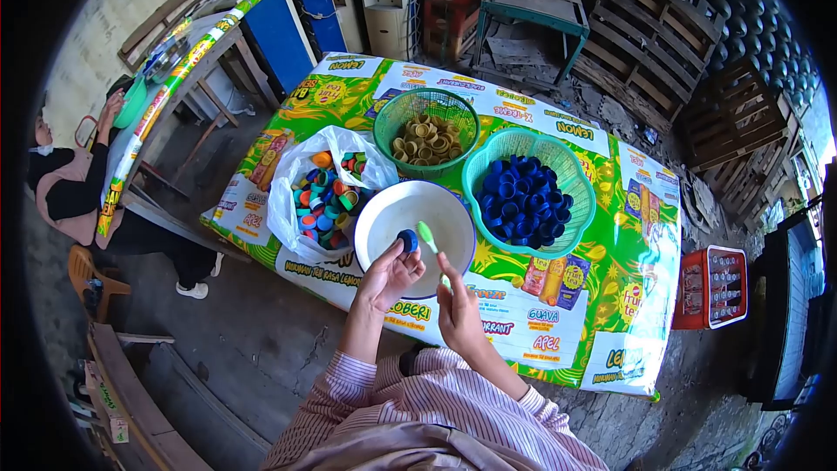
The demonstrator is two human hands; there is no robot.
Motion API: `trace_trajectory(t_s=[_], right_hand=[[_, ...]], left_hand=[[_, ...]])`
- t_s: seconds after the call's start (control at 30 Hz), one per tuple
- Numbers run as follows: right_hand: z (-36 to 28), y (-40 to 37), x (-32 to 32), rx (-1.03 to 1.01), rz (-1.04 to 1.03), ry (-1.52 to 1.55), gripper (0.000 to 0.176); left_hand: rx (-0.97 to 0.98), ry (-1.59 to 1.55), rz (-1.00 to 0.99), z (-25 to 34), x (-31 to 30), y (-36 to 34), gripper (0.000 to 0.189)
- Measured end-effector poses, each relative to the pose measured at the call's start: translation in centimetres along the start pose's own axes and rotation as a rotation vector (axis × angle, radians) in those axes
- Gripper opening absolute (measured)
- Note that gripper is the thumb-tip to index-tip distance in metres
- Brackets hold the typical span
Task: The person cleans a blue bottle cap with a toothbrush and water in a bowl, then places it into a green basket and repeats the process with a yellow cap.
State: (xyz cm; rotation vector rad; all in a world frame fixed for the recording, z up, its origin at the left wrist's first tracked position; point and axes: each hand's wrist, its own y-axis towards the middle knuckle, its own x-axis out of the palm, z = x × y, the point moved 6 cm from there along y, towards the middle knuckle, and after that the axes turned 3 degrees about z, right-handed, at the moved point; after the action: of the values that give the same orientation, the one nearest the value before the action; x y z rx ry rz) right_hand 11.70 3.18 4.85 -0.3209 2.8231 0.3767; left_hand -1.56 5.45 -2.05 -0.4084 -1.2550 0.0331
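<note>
Between the fingertips of my left hand (394, 279) is a dark blue bottle cap (407, 240). My right hand (459, 318) is closed around a light green toothbrush (426, 234), its head pointing up near the cap but apart from it. Both are over a white bowl (375, 218) with a blue rim. Left of it, a white plastic bag (292, 166) holds mixed-colour caps (327, 209). A green basket (384, 126) behind the bowl contains tan caps (427, 141). On the right, a turquoise basket (575, 170) is filled with dark blue caps (519, 199).
A bright printed cover lies over the table (641, 296). Another person (74, 174) sits at a second table on the left, a hand at a green container (131, 103). A red bottle crate (712, 286) stands at right, wooden pallets (649, 26) behind.
</note>
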Motion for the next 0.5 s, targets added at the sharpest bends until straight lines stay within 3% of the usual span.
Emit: trace_trajectory(t_s=[0.07,0.13,0.2,0.27,0.3,0.33,0.4,0.5], right_hand=[[0.2,0.2,0.6,0.02,-0.08,-0.03,0.05],[2.0,0.5,0.4,0.26,-0.035,0.076,0.05],[1.4,0.3,0.4,0.213,-0.017,0.059,0.051],[-0.1,0.1,1.0,-0.059,-0.036,-0.03,0.051],[-0.5,0.4,1.1,-0.21,0.051,-0.117,0.05],[-0.3,0.4,1.0,-0.207,0.055,-0.121,0.05],[2.0,0.7,0.7,0.215,0.02,-0.004,0.05],[0.5,0.6,0.9,0.15,0.026,0.044,0.046]], left_hand=[[-0.011,0.026,0.013,0.2,-0.2,0.1,0.021],[-0.019,0.084,0.04,0.5,-0.3,0.1,0.022],[-0.003,0.097,0.073,0.6,-0.3,0.2,0.022],[-0.056,0.014,0.02,0.4,-0.1,0.4,0.021],[-0.056,0.025,-0.005,0.5,0.1,0.5,0.021],[-0.062,0.024,-0.008,0.6,-0.1,0.6,0.021],[-0.051,0.005,-0.014,1.0,-0.6,0.8,0.022],[-0.05,0.017,-0.014,1.3,-0.6,1.1,0.019]])
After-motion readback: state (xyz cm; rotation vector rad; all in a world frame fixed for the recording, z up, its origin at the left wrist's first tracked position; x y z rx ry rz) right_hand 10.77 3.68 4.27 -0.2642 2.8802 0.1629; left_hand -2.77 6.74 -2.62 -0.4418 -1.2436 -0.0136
